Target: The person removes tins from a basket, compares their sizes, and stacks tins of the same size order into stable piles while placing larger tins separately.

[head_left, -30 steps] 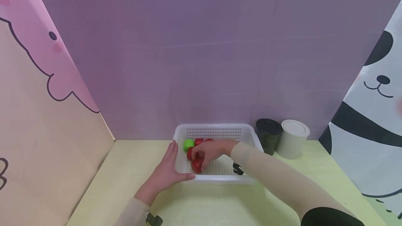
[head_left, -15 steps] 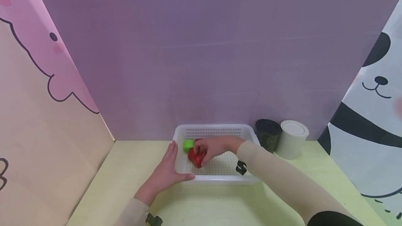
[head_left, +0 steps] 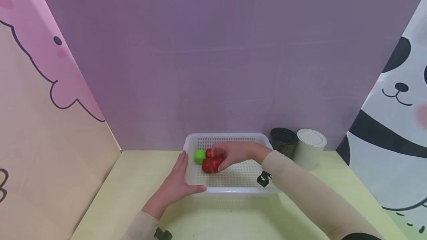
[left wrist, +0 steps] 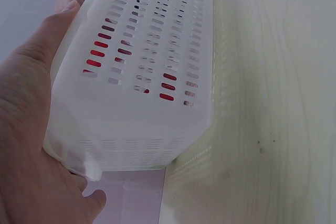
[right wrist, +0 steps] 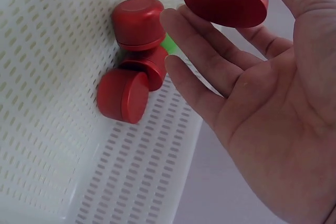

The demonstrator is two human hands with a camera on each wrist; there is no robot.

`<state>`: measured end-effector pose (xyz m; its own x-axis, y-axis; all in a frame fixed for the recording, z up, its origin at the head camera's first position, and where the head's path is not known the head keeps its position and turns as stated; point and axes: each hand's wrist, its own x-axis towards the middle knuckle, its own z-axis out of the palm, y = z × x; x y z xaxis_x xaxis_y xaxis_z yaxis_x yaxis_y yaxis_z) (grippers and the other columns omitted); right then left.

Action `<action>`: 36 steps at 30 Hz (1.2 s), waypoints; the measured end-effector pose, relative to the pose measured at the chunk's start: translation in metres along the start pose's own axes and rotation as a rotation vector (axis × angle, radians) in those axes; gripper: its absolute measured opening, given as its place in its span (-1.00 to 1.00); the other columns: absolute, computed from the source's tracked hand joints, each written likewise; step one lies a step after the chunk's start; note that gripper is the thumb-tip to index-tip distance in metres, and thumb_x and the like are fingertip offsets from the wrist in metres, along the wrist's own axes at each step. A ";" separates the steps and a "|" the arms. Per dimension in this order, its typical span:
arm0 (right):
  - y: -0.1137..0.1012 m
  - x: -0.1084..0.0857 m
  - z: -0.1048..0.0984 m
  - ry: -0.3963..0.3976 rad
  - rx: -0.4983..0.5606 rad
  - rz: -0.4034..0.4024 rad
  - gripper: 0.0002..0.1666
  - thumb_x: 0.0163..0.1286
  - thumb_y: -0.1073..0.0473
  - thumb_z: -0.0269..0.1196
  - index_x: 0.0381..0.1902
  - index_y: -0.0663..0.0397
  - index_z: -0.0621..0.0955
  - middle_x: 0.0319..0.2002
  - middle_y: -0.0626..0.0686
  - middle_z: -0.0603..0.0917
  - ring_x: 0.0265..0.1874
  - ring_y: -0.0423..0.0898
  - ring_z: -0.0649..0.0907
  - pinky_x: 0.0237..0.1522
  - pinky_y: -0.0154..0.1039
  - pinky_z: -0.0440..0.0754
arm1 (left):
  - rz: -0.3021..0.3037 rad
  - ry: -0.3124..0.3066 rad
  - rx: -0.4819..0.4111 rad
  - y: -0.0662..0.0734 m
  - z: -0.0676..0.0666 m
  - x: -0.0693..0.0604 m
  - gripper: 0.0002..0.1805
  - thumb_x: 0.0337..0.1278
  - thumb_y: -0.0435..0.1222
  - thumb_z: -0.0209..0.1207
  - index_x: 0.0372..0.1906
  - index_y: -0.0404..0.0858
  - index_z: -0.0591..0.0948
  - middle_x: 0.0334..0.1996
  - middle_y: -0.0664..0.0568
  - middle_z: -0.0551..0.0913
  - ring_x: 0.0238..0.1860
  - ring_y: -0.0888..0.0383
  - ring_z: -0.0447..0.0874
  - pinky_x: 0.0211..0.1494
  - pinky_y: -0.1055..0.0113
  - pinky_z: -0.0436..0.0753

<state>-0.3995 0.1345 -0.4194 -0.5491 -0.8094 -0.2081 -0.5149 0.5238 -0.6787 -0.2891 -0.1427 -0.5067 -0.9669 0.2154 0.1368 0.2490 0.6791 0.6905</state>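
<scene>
A white perforated plastic basket holds several small round lidded tins. My left hand grips its near left corner, thumb along the front rim and fingers against the left side. In the right wrist view, my right hand pinches a red tin near its thumb, above the others. Below it, one red tin sits by a second red tin and a tilted third red tin. A green tin lies at the basket's left; the right hand partly hides the red ones.
Right of the basket stand a black-lidded dark canister and a white canister. The pale wooden table extends in front. A purple wall rises behind, with printed panels on both sides.
My right hand has moved right and a little toward the back of the basket, carrying the red tin from the front left. My left hand has stayed at the basket corner.
</scene>
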 end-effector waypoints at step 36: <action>0.021 -0.090 -0.003 0.354 0.120 -0.081 -0.53 0.53 0.14 0.46 0.28 0.01 0.54 0.09 0.06 0.76 0.05 0.10 0.72 0.07 -0.14 0.79 | 0.010 0.011 -0.032 0.003 -0.001 -0.003 0.53 -0.02 0.18 0.68 0.81 -0.36 -0.04 0.83 -0.18 -0.15 0.81 -0.20 -0.17 0.69 -0.26 0.23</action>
<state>-0.3629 0.2196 -0.4129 -0.7139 -0.6942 0.0914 -0.4966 0.4100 -0.7650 -0.2857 -0.1422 -0.5042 -0.9649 0.2142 0.1518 0.2571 0.6543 0.7111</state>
